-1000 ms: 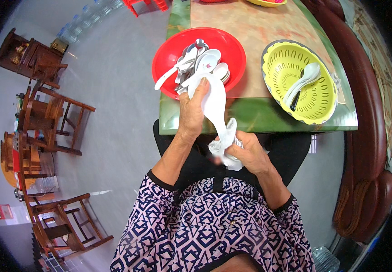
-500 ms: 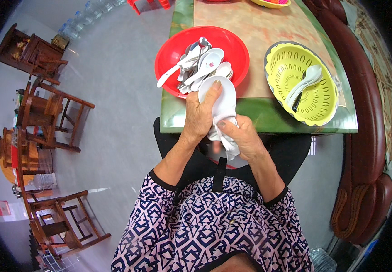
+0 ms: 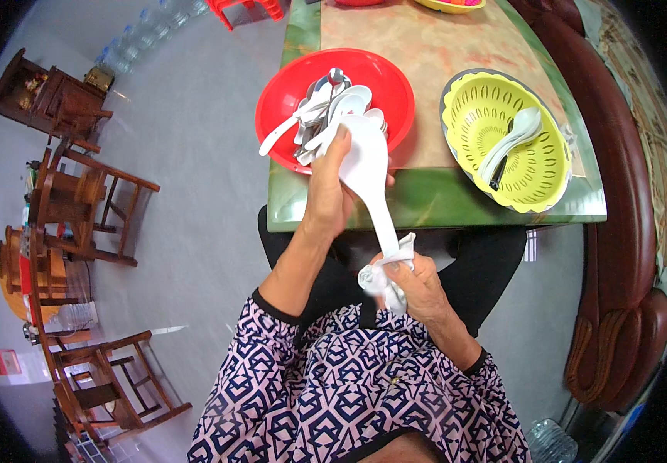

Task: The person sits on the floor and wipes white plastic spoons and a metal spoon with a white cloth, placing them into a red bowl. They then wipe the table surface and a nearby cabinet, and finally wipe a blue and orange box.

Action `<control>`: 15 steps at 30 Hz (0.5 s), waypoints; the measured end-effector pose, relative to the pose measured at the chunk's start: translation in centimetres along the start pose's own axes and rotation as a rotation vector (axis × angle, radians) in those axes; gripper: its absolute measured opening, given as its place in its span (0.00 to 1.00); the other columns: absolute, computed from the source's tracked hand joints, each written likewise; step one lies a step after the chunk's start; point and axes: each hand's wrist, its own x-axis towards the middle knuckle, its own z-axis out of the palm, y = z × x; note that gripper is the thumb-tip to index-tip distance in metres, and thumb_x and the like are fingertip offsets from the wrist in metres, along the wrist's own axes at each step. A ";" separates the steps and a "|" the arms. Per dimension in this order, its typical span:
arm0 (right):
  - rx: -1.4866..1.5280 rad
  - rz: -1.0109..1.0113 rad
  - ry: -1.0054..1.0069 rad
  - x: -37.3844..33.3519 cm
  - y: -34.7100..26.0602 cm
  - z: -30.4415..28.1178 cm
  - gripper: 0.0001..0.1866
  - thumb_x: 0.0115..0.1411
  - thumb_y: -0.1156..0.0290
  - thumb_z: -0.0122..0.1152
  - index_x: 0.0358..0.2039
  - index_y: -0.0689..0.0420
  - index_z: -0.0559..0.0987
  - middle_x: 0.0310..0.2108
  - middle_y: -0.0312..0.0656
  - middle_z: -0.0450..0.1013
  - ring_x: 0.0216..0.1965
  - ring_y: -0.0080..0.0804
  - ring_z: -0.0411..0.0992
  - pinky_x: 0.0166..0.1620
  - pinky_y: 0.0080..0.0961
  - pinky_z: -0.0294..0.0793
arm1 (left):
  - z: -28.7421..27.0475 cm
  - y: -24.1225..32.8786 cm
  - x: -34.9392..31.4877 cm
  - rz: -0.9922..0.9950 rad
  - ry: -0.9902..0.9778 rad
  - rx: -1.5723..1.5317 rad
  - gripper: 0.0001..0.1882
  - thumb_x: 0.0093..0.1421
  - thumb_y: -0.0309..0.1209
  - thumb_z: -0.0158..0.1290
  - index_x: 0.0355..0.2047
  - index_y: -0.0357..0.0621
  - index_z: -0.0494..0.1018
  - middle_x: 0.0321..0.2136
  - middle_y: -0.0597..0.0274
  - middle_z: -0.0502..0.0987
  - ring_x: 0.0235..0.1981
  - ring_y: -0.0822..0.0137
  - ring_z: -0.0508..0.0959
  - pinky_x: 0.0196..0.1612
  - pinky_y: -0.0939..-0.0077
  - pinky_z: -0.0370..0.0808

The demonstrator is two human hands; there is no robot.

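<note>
My left hand (image 3: pixel 327 202) grips the bowl end of a large white plastic spoon (image 3: pixel 366 166), held over the near edge of the table. Lower down, my right hand (image 3: pixel 417 284) clutches a crumpled white cloth (image 3: pixel 383 266) wrapped round the spoon's handle tip. Just beyond the spoon stands a red bowl (image 3: pixel 287 85) holding several white and metal spoons (image 3: pixel 325 116). To the right, a yellow slotted basket (image 3: pixel 538 185) holds a few white spoons (image 3: pixel 512 139).
The table (image 3: pixel 441 204) has a green marble edge and a tan top. A dark red sofa arm (image 3: pixel 619 255) curves along the right. Wooden chairs (image 3: pixel 79 201) stand on the grey floor at the left. Water bottles (image 3: pixel 140 35) line the far wall.
My right hand with the cloth has slid down the spoon from near its bowl to the handle's end. The left hand still holds the spoon's bowl.
</note>
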 end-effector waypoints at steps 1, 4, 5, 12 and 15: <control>-0.005 0.000 0.046 0.2 -0.1 0.0 0.15 0.63 0.62 0.50 0.40 0.62 0.74 0.25 0.38 0.73 0.21 0.20 0.71 0.22 0.15 0.69 | 0.8 0.0 -0.9 -0.024 -0.043 -0.042 0.23 0.65 0.45 0.38 0.46 0.36 0.67 0.32 0.55 0.77 0.30 0.66 0.78 0.35 0.74 0.76; -0.051 -0.121 0.171 0.9 -0.4 0.3 0.16 0.64 0.60 0.49 0.37 0.62 0.75 0.22 0.37 0.72 0.18 0.19 0.68 0.20 0.14 0.65 | 0.7 -2.5 -4.3 -0.199 -0.121 0.172 0.21 0.65 0.40 0.41 0.45 0.32 0.68 0.35 0.54 0.77 0.35 0.68 0.77 0.39 0.76 0.74; -0.084 -0.156 0.206 1.3 -0.1 0.2 0.17 0.63 0.60 0.49 0.37 0.63 0.74 0.21 0.38 0.71 0.17 0.21 0.68 0.20 0.15 0.65 | 1.1 -3.1 -5.4 -0.234 -0.107 0.318 0.17 0.64 0.36 0.43 0.43 0.32 0.70 0.35 0.52 0.77 0.36 0.66 0.77 0.39 0.75 0.75; -0.570 -0.015 0.119 -0.3 -1.2 -0.7 0.16 0.61 0.64 0.49 0.41 0.63 0.75 0.30 0.36 0.75 0.29 0.23 0.71 0.34 0.21 0.70 | 0.8 -1.7 -4.9 0.012 0.095 0.250 0.16 0.66 0.37 0.40 0.39 0.35 0.69 0.20 0.64 0.71 0.18 0.75 0.70 0.23 0.81 0.71; -0.279 -0.387 0.298 0.1 -2.6 -1.3 0.16 0.63 0.67 0.45 0.44 0.64 0.73 0.38 0.37 0.72 0.36 0.20 0.69 0.39 0.19 0.68 | 1.2 -1.1 -5.1 -0.073 0.073 0.245 0.15 0.67 0.37 0.38 0.40 0.37 0.67 0.15 0.72 0.60 0.12 0.81 0.58 0.13 0.86 0.59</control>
